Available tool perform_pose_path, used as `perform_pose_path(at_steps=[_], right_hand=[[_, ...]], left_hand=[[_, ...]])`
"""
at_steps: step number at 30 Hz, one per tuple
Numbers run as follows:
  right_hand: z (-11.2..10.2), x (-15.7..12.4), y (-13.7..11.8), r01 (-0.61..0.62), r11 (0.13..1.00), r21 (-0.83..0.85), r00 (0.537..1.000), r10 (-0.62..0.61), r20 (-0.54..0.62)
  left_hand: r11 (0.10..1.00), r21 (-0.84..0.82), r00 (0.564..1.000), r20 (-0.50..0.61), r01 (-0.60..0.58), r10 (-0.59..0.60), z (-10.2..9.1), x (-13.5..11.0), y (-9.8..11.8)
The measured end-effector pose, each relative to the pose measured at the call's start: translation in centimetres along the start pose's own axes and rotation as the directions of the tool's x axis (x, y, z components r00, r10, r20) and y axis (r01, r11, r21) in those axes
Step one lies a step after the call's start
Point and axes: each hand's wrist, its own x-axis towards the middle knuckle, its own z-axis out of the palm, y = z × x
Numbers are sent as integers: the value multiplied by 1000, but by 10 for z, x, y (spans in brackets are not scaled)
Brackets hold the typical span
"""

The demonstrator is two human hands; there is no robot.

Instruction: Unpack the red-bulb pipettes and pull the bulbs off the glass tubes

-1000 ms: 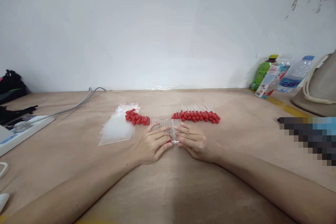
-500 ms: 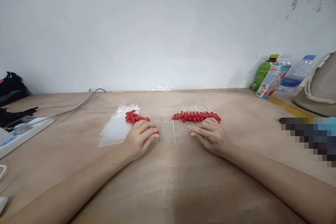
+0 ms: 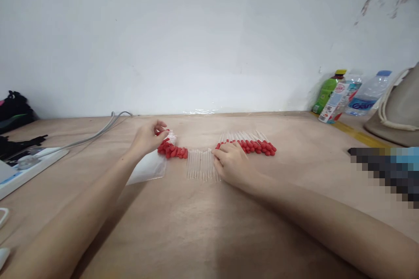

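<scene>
Fingers (image 3: 159, 123) of the left hand (image 3: 149, 138) pinch a red bulb (image 3: 159, 132); whether the right hand (image 3: 233, 162), beside clear tubes (image 3: 199, 165), grips anything is unclear.

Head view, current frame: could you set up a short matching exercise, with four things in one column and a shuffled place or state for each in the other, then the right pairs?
Things:
1. Right hand
2. Bare clear tubes
3. Plastic bags
4. Green bottle

Places and states:
A. Near the wall, with a yellow cap
B. Partly hidden by the left hand and its wrist
C. Lying side by side, just right of the loose red bulbs
D. Fingers at the right end of the row of tubes

Pairs: 1-D, 2-C, 3-B, 4-A
</scene>
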Motion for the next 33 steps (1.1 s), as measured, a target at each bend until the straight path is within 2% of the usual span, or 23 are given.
perform_pose_path(at_steps=[5, 10, 16, 23, 28, 33], right_hand=[[12, 2, -7, 23, 994, -110, 998, -16, 68], [17, -3, -10, 30, 987, -159, 994, -13, 110], [20, -6, -15, 1, 995, -101, 995, 9, 101], [21, -6, -20, -30, 998, -56, 993, 36, 116], [18, -11, -15, -33, 999, 3, 999, 32, 26], [11, -29, 7, -17, 999, 45, 983, 25, -179]], left_hand=[[994, 62, 994, 78, -86, 81, 20, -8, 2], [973, 186, 982, 157, -136, 107, 25, -11, -8], [989, 141, 978, 207, -37, 7, 16, -11, -12], [992, 129, 931, 361, 5, -52, 0, -8, -2], [992, 126, 938, 344, -1, -43, -2, -9, 1], [988, 149, 969, 237, 31, -66, -8, -6, -1]])
